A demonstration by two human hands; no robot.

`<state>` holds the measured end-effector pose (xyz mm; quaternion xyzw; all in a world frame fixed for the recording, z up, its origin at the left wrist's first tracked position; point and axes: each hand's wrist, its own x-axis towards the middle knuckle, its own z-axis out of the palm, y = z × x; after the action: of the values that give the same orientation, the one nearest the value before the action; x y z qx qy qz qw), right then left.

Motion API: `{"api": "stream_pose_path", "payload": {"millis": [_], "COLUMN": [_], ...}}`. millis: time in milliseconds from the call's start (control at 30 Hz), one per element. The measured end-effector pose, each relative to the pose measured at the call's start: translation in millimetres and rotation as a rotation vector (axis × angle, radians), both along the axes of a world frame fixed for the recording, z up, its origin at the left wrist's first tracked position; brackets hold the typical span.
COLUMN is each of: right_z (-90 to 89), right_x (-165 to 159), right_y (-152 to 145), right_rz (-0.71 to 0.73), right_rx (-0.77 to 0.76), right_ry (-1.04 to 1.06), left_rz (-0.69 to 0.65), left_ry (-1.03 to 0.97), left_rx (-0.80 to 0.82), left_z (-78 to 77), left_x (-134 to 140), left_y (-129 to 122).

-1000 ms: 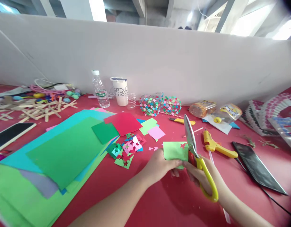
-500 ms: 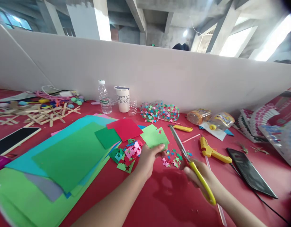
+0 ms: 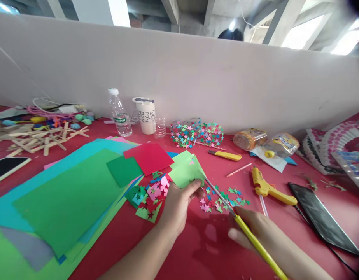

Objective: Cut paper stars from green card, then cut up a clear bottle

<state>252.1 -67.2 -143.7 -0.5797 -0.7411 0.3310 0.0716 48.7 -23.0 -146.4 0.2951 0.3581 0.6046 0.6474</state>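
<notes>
My left hand (image 3: pixel 179 202) pinches a light green paper piece (image 3: pixel 185 171) by its near edge, with a small cutout near its top. In my right hand (image 3: pixel 249 227) are scissors with yellow handles (image 3: pixel 259 245). Their blade tips reach the right edge of the green paper; whether the blades are apart I cannot tell. Beneath and right of the paper lie many small colored paper stars (image 3: pixel 223 200). Left of my left wrist sits a pile of punched paper scraps (image 3: pixel 153 196). A red paper square (image 3: pixel 150 158) and a dark green square (image 3: pixel 123 171) lie behind it.
Large colored sheets (image 3: pixel 71 194) cover the left side. Farther back stand a water bottle (image 3: pixel 120 114), a paper cup (image 3: pixel 146 116) and star-covered clear plastic pieces (image 3: pixel 197 134). To the right are a yellow cutter (image 3: pixel 226 155), a glue gun (image 3: pixel 269 188) and a black tablet-like slab (image 3: pixel 319 217).
The scissors have swung down and left, their tips moving from beyond the paper to its right edge. My left hand still holds the green paper. The camera view has tilted downward.
</notes>
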Motion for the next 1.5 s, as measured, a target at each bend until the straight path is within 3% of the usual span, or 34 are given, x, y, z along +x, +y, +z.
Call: {"api": "stream_pose_path", "payload": {"millis": [233,400,567,800,1167,1500], "right_z": [-6.7,10.2,25.1,23.5,16.9,28.4], "right_x": [5,2,-1,0,-8,-16], "right_y": [1,-1,-6,-10,-8,-8], "right_rz": [0.015,-0.017,-0.037,-0.057,-0.213,-0.265], "right_rx": [-0.075,-0.229,-0.24,-0.189,-0.168,-0.215], "right_ry": [0.203,0.343,0.345,0.334,0.29,0.248], "left_rz": [-0.004,-0.044,-0.067,-0.091,-0.132,-0.109], "left_ry": [0.111,0.141,0.128,0.17,0.272,0.281], "left_rx": [0.046,0.083,0.06,0.112,0.097,0.134], "left_z": [-4.9,-2.3,3.0,-0.8,-4.0,4.1], "left_x": [-4,-10,-12,-14,-18,-19], "left_y": [1,3,5,7,11,13]}}
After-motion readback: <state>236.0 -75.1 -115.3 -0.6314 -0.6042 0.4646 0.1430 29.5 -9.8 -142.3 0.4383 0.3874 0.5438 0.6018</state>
